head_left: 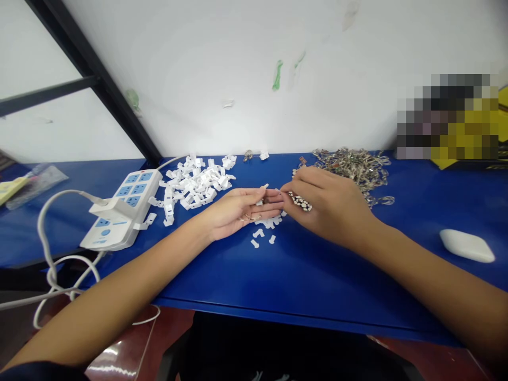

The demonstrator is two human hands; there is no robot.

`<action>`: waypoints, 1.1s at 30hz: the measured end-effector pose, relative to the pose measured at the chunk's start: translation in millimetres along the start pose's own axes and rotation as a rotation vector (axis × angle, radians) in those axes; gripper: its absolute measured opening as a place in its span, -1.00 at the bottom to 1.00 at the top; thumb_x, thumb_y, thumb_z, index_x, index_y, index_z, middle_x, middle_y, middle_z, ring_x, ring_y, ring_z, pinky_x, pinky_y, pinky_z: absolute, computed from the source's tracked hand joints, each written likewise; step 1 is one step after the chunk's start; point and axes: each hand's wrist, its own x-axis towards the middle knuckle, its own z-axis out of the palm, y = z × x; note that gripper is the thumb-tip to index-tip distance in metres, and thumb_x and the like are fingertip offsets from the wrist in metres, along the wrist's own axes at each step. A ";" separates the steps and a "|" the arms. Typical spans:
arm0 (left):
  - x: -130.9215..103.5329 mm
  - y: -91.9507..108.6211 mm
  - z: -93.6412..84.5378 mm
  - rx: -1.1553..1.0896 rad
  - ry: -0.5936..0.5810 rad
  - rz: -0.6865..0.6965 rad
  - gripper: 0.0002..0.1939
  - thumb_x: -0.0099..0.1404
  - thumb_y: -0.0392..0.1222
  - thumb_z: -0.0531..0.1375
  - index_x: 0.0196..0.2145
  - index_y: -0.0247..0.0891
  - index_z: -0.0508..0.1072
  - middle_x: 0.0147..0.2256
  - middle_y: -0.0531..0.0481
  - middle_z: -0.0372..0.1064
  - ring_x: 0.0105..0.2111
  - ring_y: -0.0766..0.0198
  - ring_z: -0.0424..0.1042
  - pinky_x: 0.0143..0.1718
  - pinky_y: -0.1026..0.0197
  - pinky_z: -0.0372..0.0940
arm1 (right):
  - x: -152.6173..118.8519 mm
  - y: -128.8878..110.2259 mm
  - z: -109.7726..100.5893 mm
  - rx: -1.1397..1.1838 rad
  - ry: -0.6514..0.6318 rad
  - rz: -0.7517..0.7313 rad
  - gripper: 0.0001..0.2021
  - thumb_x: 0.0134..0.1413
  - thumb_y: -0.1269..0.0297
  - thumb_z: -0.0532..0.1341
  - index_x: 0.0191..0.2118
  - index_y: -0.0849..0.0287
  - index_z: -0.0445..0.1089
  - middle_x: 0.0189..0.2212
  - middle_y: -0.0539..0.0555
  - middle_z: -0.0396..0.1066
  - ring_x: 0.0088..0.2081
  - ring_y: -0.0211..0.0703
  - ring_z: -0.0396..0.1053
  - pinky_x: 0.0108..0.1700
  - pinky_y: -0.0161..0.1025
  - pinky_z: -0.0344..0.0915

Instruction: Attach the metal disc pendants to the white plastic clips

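Left hand: palm up [236, 209], fingers loosely stretched, thumb bent over them; a white piece [264, 186] pokes out at the thumb tip, with a few tiny bits lying on the palm; can't tell if the thumb's really pinching that piece
Right hand: back up [327, 203], thumb and fingertips brought in at the left fingertips, so the two hands basically meet; whatever's between them is hidden, can't tell if it's gripping anything
Small white tabs: scattered on the blue table [301, 280] just below the fingers [273, 220]; easy to knock about if a wrist drops, I reckon
Dotted bits: pale little pieces [300, 202] partly under the right hand; a careless sweep could mix them with the tabs
Palm bits: my main worry tbh; tip that left palm and they'd probably slide off
White clips: heaped left of the hands [198, 180], near the power strip [121, 211]
Metal loops: piled behind the right hand [361, 164]; they look tangle-prone, so tugging one could drag others
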 end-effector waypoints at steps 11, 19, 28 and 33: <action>17.6 17.3 20.8 0.052 0.009 0.035 -0.75 0.48 -0.17 0.23 -0.18 -0.42 0.64 0.02 -0.35 0.56 0.14 -0.03 0.50 0.26 0.00 0.36 | 8.5 30.8 -18.9 -0.065 0.074 0.166 -0.79 0.33 0.34 0.15 -0.26 0.24 0.53 -0.38 0.13 0.50 -0.39 -0.18 0.39 -0.36 -0.21 0.24; 59.5 24.4 42.8 0.207 -0.018 0.008 -0.76 0.44 -0.10 0.28 -0.24 -0.36 0.61 0.01 -0.30 0.54 0.06 -0.01 0.50 0.15 -0.17 0.42 | 5.8 47.5 -10.3 -0.087 0.181 0.243 -0.80 0.24 0.34 0.15 -0.34 0.22 0.51 -0.43 0.06 0.45 -0.43 -0.20 0.38 -0.40 -0.22 0.20; 60.5 24.1 33.7 0.336 -0.040 0.022 -0.81 0.37 -0.13 0.33 -0.26 -0.34 0.64 -0.20 -0.23 0.63 -0.13 0.12 0.62 0.06 0.04 0.45 | 6.2 40.6 -12.1 -0.080 0.174 0.251 -0.81 0.23 0.35 0.16 -0.34 0.23 0.51 -0.41 0.06 0.46 -0.42 -0.21 0.40 -0.40 -0.23 0.21; 60.2 24.8 30.6 0.439 0.003 0.024 -0.80 0.32 -0.14 0.37 -0.24 -0.36 0.65 -0.27 -0.25 0.64 -0.19 0.11 0.64 0.01 0.03 0.48 | 4.4 39.9 -9.2 -0.063 0.150 0.283 -0.84 0.23 0.33 0.19 -0.33 0.21 0.51 -0.40 0.08 0.48 -0.42 -0.20 0.42 -0.39 -0.21 0.23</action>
